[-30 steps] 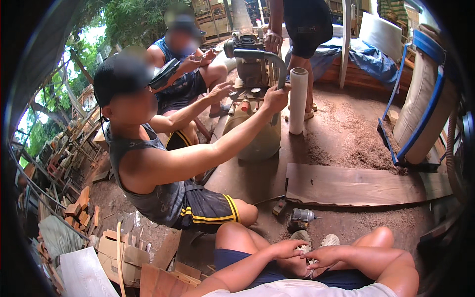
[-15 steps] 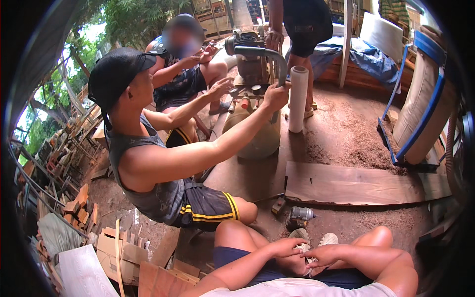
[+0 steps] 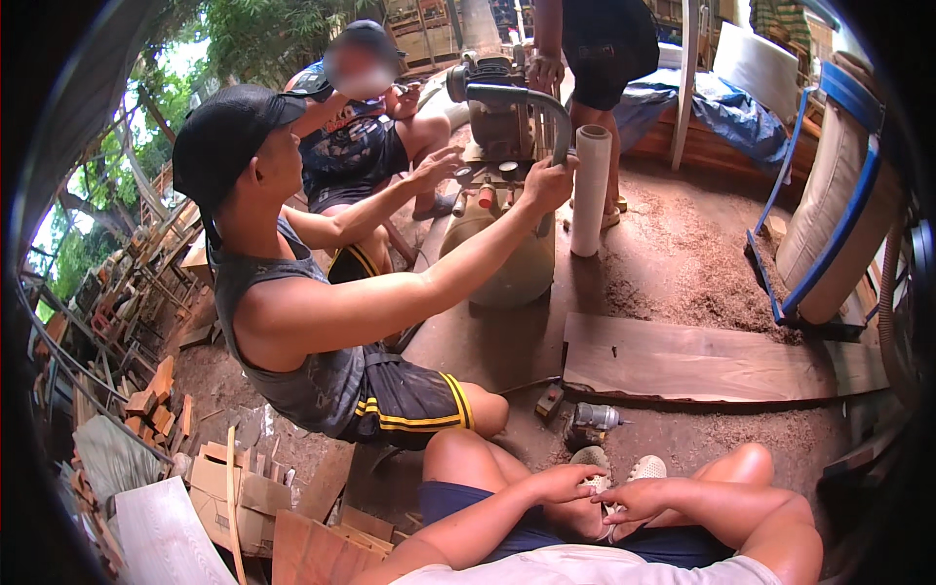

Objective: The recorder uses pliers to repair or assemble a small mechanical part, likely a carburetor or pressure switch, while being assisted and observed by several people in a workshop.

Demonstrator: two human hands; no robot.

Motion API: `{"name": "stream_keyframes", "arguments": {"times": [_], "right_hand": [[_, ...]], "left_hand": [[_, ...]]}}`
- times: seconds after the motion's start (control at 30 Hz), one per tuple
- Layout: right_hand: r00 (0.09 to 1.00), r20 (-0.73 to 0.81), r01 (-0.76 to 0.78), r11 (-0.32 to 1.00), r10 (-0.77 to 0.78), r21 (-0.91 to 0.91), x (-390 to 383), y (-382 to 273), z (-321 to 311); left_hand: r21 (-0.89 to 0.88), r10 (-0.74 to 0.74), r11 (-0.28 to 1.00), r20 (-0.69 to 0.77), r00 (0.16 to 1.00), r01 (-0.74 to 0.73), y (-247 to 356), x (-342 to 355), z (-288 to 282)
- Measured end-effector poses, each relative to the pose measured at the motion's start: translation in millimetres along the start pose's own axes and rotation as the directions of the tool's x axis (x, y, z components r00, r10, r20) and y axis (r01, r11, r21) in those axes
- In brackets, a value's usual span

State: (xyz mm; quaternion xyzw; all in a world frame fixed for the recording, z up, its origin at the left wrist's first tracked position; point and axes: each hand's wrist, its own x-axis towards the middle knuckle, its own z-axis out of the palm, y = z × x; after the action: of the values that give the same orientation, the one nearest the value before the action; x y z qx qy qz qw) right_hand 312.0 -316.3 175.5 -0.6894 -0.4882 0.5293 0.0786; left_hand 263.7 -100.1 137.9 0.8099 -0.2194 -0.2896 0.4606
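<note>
My left hand (image 3: 568, 484) and my right hand (image 3: 632, 498) rest close together over my crossed lower legs. Their fingers are loosely stretched out, and I see nothing held in either. Just beyond them are my light perforated shoes (image 3: 646, 469). A cordless power driver (image 3: 592, 419) lies on the ground past the shoes, its bit pointing right. Beside it sits a small dark block (image 3: 549, 401), perhaps a battery. An air compressor (image 3: 502, 263) with gauges stands farther off, and a crouching co-worker grips its curved handle (image 3: 561, 122).
A wide wooden board (image 3: 682, 361) lies across the ground ahead. An upright roll of clear wrap (image 3: 590, 195) stands beside the compressor. Blue-framed dust-bag equipment (image 3: 829, 205) is at right, and a cardboard box (image 3: 234, 502) with wood offcuts at left. Two other people are behind the compressor.
The seated person at the back has raised an arm toward the head. The crouching co-worker still holds the compressor handle. My hands stay nearly where they were.
</note>
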Motion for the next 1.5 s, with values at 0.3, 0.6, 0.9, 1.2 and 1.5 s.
{"name": "stream_keyframes", "arguments": {"times": [0.3, 0.6, 0.9, 1.2, 1.5], "right_hand": [[1.000, -0.005, 0.005, 1.000, -0.005, 0.008, 1.5, 4.4, 3.7], [1.000, 0.000, -0.012, 1.000, 0.012, -0.002, -2.1, -4.0, -1.7], [1.000, -0.028, 0.006, 1.000, -0.006, -0.007, -6.7, -5.5, -4.2], [1.000, -0.023, 0.016, 1.000, -0.016, 0.010, -7.8, -7.4, -6.9], [0.999, -0.027, 0.024, 1.000, -0.024, -0.003, -1.7, 3.4, 0.9]], "left_hand": [[0.000, 0.023, 1.000, -0.008, 1.000, -0.023, -6.1, 2.0, 3.8], [0.009, 0.022, 1.000, 0.002, 1.000, -0.022, -9.1, 3.1, 7.7], [0.005, 0.013, 1.000, -0.004, 1.000, -0.013, -8.5, 3.4, 7.8], [0.010, 0.047, 0.999, 0.001, 0.999, -0.047, -17.3, 7.8, 13.0], [-0.012, 0.046, 0.999, -0.004, 0.999, -0.046, -20.6, 8.4, 13.3]]}}
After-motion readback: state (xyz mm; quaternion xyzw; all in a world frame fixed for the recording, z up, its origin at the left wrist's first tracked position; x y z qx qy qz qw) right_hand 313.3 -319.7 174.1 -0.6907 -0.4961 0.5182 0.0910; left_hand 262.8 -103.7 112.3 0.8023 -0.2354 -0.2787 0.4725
